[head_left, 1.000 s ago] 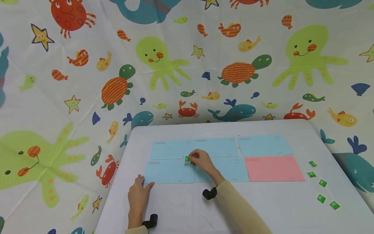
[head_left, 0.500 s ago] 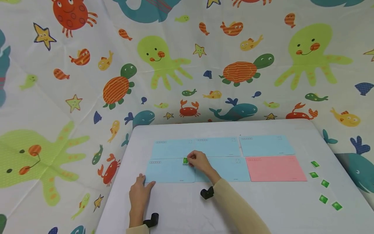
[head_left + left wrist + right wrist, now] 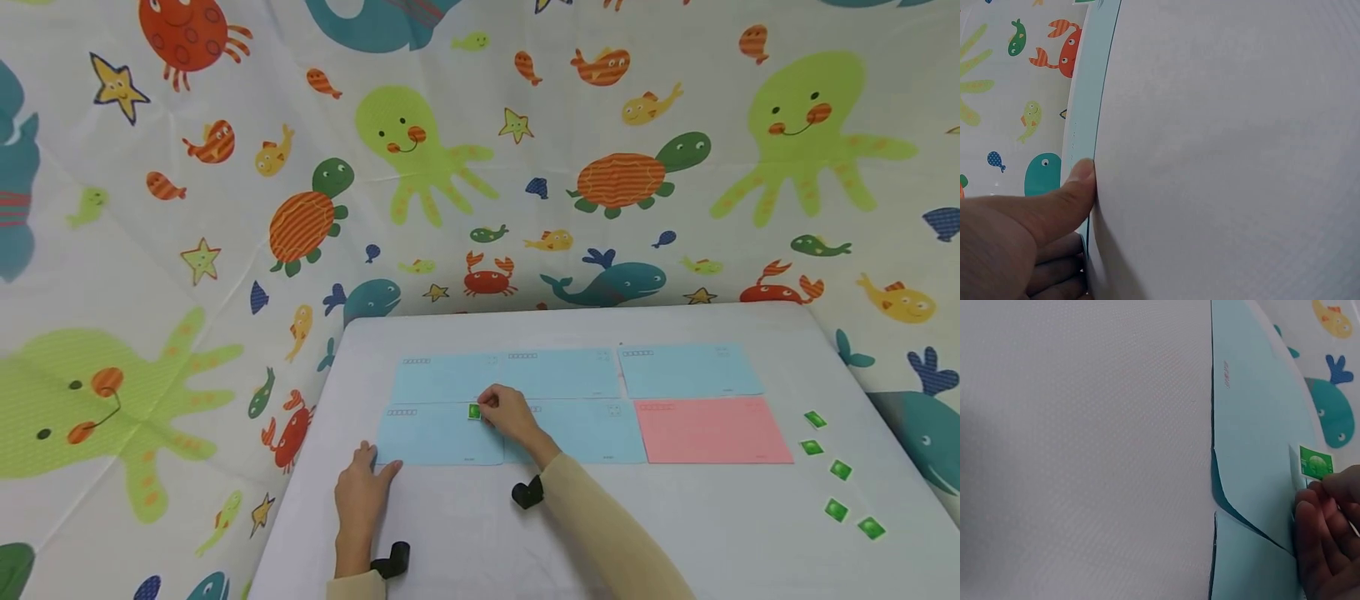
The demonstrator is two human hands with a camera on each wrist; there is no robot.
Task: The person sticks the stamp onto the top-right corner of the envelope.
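Observation:
In the head view, my right hand (image 3: 513,417) pinches a small green postage stamp (image 3: 474,412) by its right edge, between thumb and fingertips. The stamp is at the upper right corner of the front-left blue envelope (image 3: 435,442). In the right wrist view, the stamp (image 3: 1316,464) shows a green picture inside a white border; whether it lies fully flat is unclear. My left hand (image 3: 362,492) rests at that envelope's lower left corner, its thumb on the near edge. In the left wrist view, the thumb of the left hand (image 3: 1029,231) lies along this edge.
Several more blue envelopes (image 3: 690,371) and one pink envelope (image 3: 712,429) lie in two rows on the white table (image 3: 465,533). Several loose green stamps (image 3: 836,510) are scattered at the right. A sea-animal cloth (image 3: 450,242) hangs behind the table.
My right hand has shifted slightly left and down with the stamp, bringing it nearer the envelope's surface. The left hand has stayed at the envelope's corner. The head view has shifted a little.

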